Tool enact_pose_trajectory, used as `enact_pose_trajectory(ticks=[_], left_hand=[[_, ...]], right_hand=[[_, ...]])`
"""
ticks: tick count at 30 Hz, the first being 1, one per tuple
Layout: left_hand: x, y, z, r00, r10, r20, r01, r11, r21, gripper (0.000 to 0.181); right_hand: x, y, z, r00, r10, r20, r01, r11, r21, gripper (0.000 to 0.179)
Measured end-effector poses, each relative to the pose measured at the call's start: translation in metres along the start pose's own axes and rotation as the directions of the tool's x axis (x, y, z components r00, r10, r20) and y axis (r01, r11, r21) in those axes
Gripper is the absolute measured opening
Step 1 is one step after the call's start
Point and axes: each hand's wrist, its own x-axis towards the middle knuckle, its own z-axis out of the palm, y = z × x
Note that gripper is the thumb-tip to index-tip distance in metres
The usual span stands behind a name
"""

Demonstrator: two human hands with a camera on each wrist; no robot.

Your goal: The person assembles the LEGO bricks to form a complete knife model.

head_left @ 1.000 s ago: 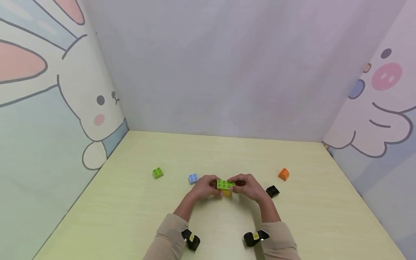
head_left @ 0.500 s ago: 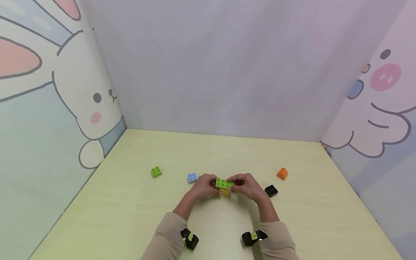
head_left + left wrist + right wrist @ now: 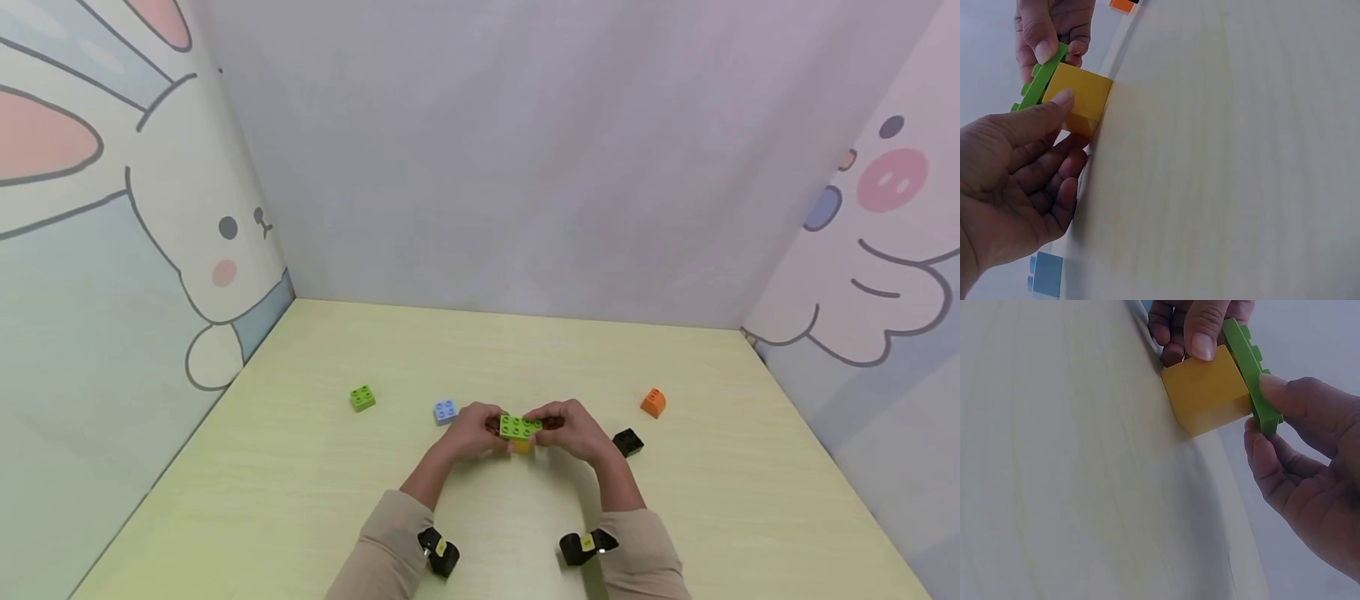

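A yellow block (image 3: pixel 1080 94) stands on the table between my two hands. My left hand (image 3: pixel 474 430) pinches it, thumb on the near side. On its top lies a flat green building brick (image 3: pixel 520 427), which reaches past the block on the right. My right hand (image 3: pixel 572 430) grips the green brick by its right end, as the right wrist view shows with the thumb (image 3: pixel 1272 387) on the studded side. From the frames I cannot tell whether the green brick is pressed fully down onto the yellow block (image 3: pixel 1207 390).
On the pale table (image 3: pixel 495 542) lie a small green brick (image 3: pixel 363 398) at the left, a light blue brick (image 3: pixel 445 412) beside my left hand, a black brick (image 3: pixel 627 442) by my right wrist and an orange curved brick (image 3: pixel 653 403) farther right. Walls enclose the back and sides.
The head view shifts slightly. Both hands keep their hold on the yellow block and the green brick, with no clear movement.
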Motion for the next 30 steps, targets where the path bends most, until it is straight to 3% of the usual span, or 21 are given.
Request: enact_pose_trajectory(ticks=[7,15,24,30], left_hand=[[0.0,0.0,0.001,1.0,0.0,-0.006,0.0,1.0,0.012,0.034],[-0.002,0.0,0.0,1.0,-0.006,0.015,0.006,1.0,0.022,0.034],[-0.002,0.001,-0.003,1.0,-0.007,0.016,0.007,1.0,0.001,0.036],[-0.001,-0.001,0.001,1.0,-0.008,0.0,0.008,1.0,-0.022,0.035]], right_hand=[[0.0,-0.009,-0.002,1.0,-0.005,0.022,0.006,0.999,-0.031,0.025],[0.011,0.021,-0.001,1.0,-0.011,0.022,0.013,0.998,-0.063,0.024],[0.015,0.017,-0.001,1.0,0.0,0.03,0.002,0.996,-0.091,0.023],[0.005,0.012,0.002,1.0,0.003,-0.003,-0.003,0.998,-0.066,0.023]])
